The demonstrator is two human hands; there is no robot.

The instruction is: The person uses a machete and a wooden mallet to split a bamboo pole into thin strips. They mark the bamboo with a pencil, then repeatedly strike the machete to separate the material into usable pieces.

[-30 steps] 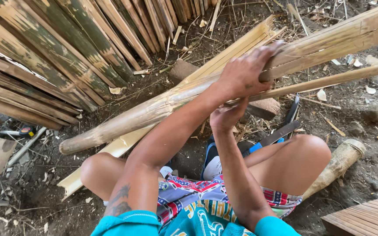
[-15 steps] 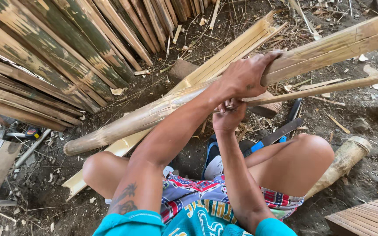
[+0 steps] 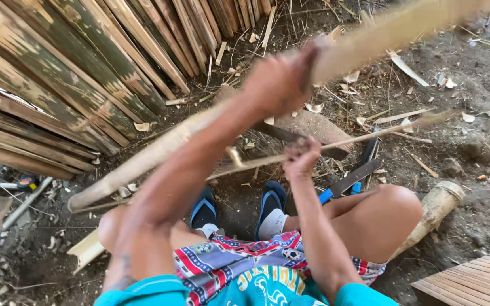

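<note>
Left hand point(image 3: 276, 85) has lifted thick bamboo pole point(image 3: 160, 153), now blurred, grip closed round it. Right hand point(image 3: 301, 161) grip still clamps thin bamboo strip point(image 3: 370, 135), peeling clear.

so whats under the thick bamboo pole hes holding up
Under the thick bamboo pole lie dirt ground, bamboo chips, a flat wooden block and a thin strip gripped by the right hand. The left hand and forearm cover part of the pole.
</note>
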